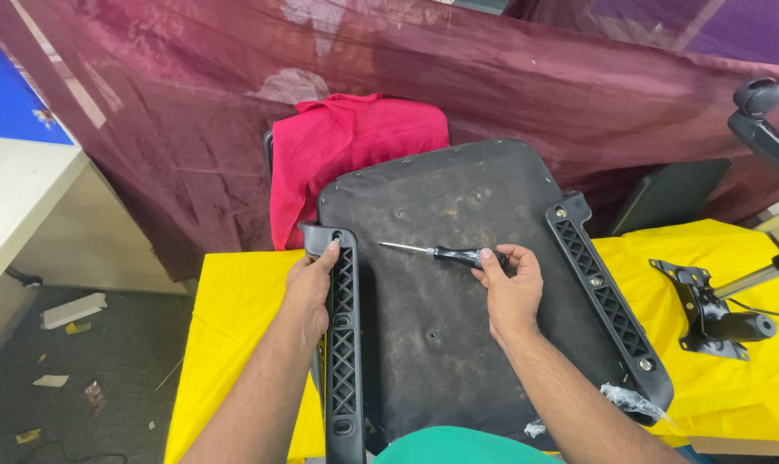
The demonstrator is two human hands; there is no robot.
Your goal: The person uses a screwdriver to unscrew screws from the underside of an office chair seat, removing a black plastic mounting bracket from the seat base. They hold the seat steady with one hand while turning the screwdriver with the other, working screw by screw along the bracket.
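1. An upturned chair seat, its dusty black underside facing up, lies in the middle of a tabletop covered in yellow cloth, reaching from the near edge to the far edge.
2. The left hand grips the far end of a black latticed armrest bracket that runs along the seat's left side; the fingers are clamped round it, the thumb resting near its top screw hole.
3. The right hand holds a screwdriver with a black handle over the seat's far half. Its fingers are closed round the handle, and the metal shaft points left, towards the left bracket.
4. A second latticed bracket lies along the seat's right side, with screws visible at both ends.
5. Towards the right edge of the tabletop sits a black metal chair mechanism, well apart from the hands.
6. A red cloth is draped over something behind the far edge, with a maroon curtain beyond.
7. Scraps of litter lie on the grey floor on the left.
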